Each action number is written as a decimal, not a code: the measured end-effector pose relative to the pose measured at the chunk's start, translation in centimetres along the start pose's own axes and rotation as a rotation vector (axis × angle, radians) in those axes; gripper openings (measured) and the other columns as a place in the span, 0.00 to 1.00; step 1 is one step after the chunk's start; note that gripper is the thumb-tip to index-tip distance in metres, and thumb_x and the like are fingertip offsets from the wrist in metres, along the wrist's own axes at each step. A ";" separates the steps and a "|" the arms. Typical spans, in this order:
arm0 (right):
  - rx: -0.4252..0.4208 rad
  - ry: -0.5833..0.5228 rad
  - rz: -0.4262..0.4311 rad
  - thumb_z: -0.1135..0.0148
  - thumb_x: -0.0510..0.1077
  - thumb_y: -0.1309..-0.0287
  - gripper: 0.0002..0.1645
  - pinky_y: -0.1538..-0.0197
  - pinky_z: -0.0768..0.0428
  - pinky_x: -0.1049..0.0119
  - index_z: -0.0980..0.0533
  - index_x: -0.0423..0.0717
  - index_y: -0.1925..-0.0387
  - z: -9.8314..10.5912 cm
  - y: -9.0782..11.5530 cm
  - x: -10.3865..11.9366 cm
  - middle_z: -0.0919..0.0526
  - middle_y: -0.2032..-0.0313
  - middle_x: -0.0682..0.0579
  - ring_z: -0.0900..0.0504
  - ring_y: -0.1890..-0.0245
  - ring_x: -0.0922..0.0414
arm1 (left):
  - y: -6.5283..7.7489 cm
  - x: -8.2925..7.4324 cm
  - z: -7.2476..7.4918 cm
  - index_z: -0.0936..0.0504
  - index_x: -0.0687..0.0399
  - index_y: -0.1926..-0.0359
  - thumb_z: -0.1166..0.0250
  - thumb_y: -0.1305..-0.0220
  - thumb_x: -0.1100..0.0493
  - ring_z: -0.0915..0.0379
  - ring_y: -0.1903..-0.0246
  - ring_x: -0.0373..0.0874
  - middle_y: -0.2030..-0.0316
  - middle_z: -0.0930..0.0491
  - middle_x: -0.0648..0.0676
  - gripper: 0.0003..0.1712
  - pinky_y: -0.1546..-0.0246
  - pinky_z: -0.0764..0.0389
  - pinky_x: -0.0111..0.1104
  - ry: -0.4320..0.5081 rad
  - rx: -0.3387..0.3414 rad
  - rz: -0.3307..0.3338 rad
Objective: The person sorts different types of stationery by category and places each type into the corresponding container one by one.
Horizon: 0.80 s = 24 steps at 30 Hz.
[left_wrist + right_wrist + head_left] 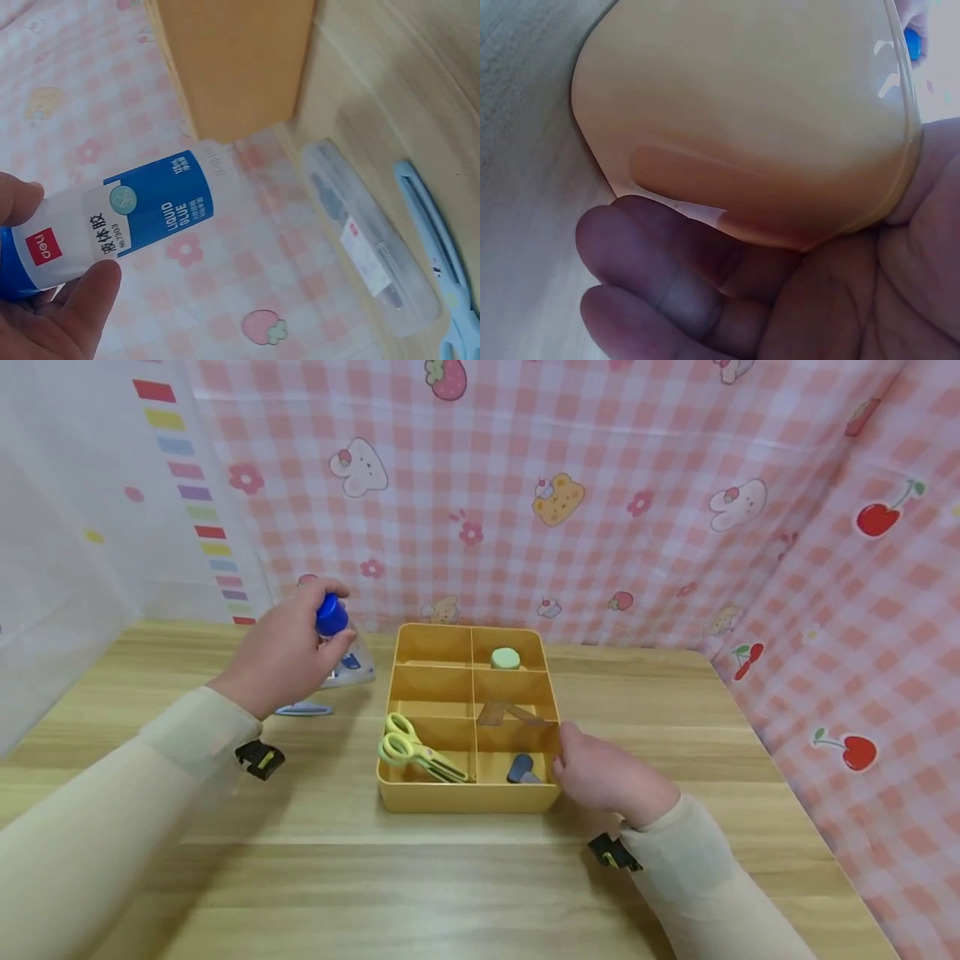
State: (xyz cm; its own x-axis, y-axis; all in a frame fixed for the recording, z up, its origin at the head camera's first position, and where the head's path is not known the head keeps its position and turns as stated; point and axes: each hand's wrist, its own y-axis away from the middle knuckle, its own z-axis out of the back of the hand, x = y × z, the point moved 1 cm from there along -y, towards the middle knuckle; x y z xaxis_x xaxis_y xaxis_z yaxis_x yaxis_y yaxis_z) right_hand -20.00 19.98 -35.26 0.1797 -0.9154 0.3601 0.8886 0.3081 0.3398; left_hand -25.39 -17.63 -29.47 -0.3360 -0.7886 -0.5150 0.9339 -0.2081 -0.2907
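My left hand (288, 647) grips a bottle of liquid glue (150, 214) near its blue cap (332, 615), left of the yellow organizer box (468, 799). In the left wrist view the bottle is tilted, its blue label showing. My right hand (611, 777) holds the box at its front right corner, the fingers (649, 255) along the outer wall and part of the thumb hidden. Yellow-green scissors (405, 747) lean in the box's front left compartment. A dark blue object (520, 767) lies front right, a brownish see-through piece (492, 713) middle right, a pale green round item (506, 658) back right.
On the table (450, 893), light blue scissors (431, 225) lie beside a clear plastic case (367, 240) with a white label, left of the box. Pink checked cloth (480, 510) hangs behind the table and along the right side.
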 end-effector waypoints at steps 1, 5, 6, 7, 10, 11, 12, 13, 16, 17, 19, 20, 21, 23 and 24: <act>0.002 -0.003 0.000 0.56 0.44 0.23 0.17 0.52 0.21 0.51 0.37 0.33 0.45 0.0 0.0 0.0 0.21 0.58 0.42 0.20 0.60 0.49 | 0.1 -0.2 0.1 0.36 0.59 0.27 0.38 0.24 0.53 0.21 0.43 0.66 0.35 0.25 0.67 0.32 0.45 0.19 0.61 0.000 -0.012 -0.008; 0.013 -0.019 -0.009 0.58 0.44 0.23 0.21 0.51 0.21 0.51 0.39 0.31 0.40 -0.1 0.0 -0.1 0.20 0.52 0.39 0.20 0.58 0.49 | 0.4 -0.9 0.3 0.33 0.58 0.30 0.37 0.25 0.52 0.20 0.49 0.62 0.37 0.23 0.65 0.29 0.47 0.16 0.59 0.008 -0.061 -0.050; 0.014 -0.024 -0.011 0.58 0.44 0.22 0.23 0.53 0.21 0.51 0.41 0.31 0.37 -0.2 0.0 -0.1 0.19 0.51 0.38 0.20 0.59 0.49 | 0.5 -1.1 0.3 0.32 0.58 0.31 0.36 0.25 0.53 0.20 0.51 0.60 0.38 0.23 0.64 0.28 0.49 0.15 0.57 0.012 -0.076 -0.063; 0.018 -0.029 -0.018 0.59 0.44 0.22 0.27 0.56 0.20 0.52 0.43 0.30 0.33 -0.2 0.0 -0.1 0.19 0.49 0.36 0.20 0.61 0.50 | 0.6 -1.3 0.3 0.32 0.58 0.32 0.36 0.25 0.53 0.20 0.55 0.58 0.39 0.23 0.63 0.28 0.52 0.15 0.55 0.015 -0.089 -0.080; 0.031 -0.041 -0.038 0.59 0.45 0.22 0.40 0.67 0.23 0.56 0.60 0.32 0.20 -0.3 0.0 -0.2 0.16 0.55 0.37 0.22 0.72 0.52 | 1.0 -2.2 0.2 0.31 0.59 0.32 0.35 0.26 0.54 0.21 0.61 0.54 0.40 0.22 0.62 0.27 0.57 0.14 0.50 0.017 -0.109 -0.130; 0.033 -0.045 -0.041 0.59 0.45 0.22 0.44 0.70 0.24 0.57 0.66 0.34 0.19 -0.3 0.0 -0.2 0.16 0.60 0.39 0.24 0.76 0.53 | 1.1 -2.4 0.1 0.31 0.59 0.32 0.35 0.26 0.54 0.21 0.62 0.53 0.40 0.22 0.62 0.27 0.58 0.15 0.48 0.021 -0.107 -0.146; 0.035 -0.050 -0.042 0.59 0.45 0.22 0.47 0.72 0.26 0.58 0.72 0.37 0.18 -0.3 0.0 -0.2 0.16 0.65 0.41 0.26 0.79 0.53 | 1.2 -2.8 0.0 0.31 0.60 0.33 0.35 0.26 0.55 0.21 0.61 0.53 0.41 0.22 0.62 0.27 0.58 0.14 0.49 0.031 -0.105 -0.163; 0.036 -0.053 -0.044 0.58 0.45 0.22 0.49 0.73 0.26 0.59 0.76 0.40 0.18 -0.3 0.0 -0.2 0.18 0.71 0.43 0.26 0.81 0.54 | 1.2 -3.0 -0.1 0.31 0.60 0.33 0.35 0.26 0.56 0.21 0.60 0.54 0.41 0.22 0.62 0.27 0.56 0.13 0.49 0.038 -0.098 -0.177; 0.023 -0.047 -0.034 0.57 0.44 0.22 0.51 0.74 0.26 0.60 0.79 0.47 0.18 -0.3 0.0 0.0 0.22 0.79 0.48 0.26 0.84 0.55 | 1.3 -3.8 -0.4 0.31 0.60 0.33 0.34 0.27 0.57 0.21 0.57 0.54 0.40 0.22 0.62 0.27 0.54 0.14 0.51 0.055 -0.072 -0.203; 0.019 -0.045 -0.029 0.57 0.44 0.22 0.51 0.74 0.26 0.60 0.79 0.48 0.18 -0.3 -0.1 0.0 0.23 0.79 0.49 0.26 0.84 0.55 | 1.3 -4.0 -0.5 0.31 0.60 0.33 0.34 0.27 0.57 0.20 0.55 0.55 0.40 0.22 0.62 0.27 0.52 0.14 0.51 0.062 -0.063 -0.208; 0.017 -0.036 -0.028 0.57 0.44 0.22 0.50 0.74 0.26 0.60 0.78 0.52 0.17 -0.2 -0.2 0.1 0.24 0.80 0.50 0.27 0.84 0.56 | 1.2 -4.2 -0.8 0.30 0.60 0.33 0.33 0.27 0.57 0.19 0.55 0.54 0.40 0.22 0.61 0.27 0.51 0.13 0.51 0.066 -0.044 -0.216; 0.018 -0.031 -0.027 0.57 0.44 0.22 0.50 0.74 0.26 0.61 0.77 0.53 0.17 -0.2 -0.2 0.2 0.24 0.81 0.50 0.29 0.84 0.56 | 1.2 -4.3 -1.0 0.30 0.59 0.33 0.33 0.27 0.57 0.19 0.55 0.54 0.41 0.22 0.61 0.27 0.51 0.13 0.51 0.068 -0.033 -0.219; 0.023 -0.027 -0.028 0.57 0.44 0.22 0.50 0.75 0.27 0.61 0.76 0.54 0.16 -0.1 -0.2 0.3 0.25 0.81 0.51 0.31 0.85 0.56 | 1.1 -4.4 -1.2 0.30 0.58 0.33 0.33 0.27 0.57 0.18 0.55 0.53 0.41 0.21 0.60 0.27 0.52 0.13 0.51 0.068 -0.022 -0.221; 0.032 -0.032 -0.035 0.57 0.44 0.22 0.49 0.76 0.28 0.61 0.74 0.56 0.16 -0.1 -0.3 0.4 0.28 0.82 0.51 0.35 0.86 0.57 | 0.9 -4.6 -1.6 0.29 0.58 0.34 0.33 0.27 0.57 0.18 0.53 0.53 0.42 0.21 0.60 0.26 0.50 0.13 0.51 0.071 -0.003 -0.230; 0.037 -0.034 -0.038 0.57 0.44 0.22 0.49 0.76 0.28 0.61 0.74 0.57 0.16 0.0 -0.4 0.5 0.29 0.83 0.51 0.36 0.86 0.57 | 0.8 -4.6 -1.8 0.29 0.58 0.34 0.33 0.27 0.57 0.18 0.52 0.54 0.42 0.20 0.60 0.26 0.50 0.13 0.51 0.071 0.008 -0.233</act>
State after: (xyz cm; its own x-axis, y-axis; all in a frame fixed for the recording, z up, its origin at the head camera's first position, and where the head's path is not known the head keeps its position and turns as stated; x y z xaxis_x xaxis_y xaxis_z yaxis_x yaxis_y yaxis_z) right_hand -20.26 19.43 -35.22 0.1314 -0.9175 0.3753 0.8781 0.2834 0.3855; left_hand -23.28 -13.13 -28.77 -0.5500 -0.6759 -0.4906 0.8310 -0.3841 -0.4023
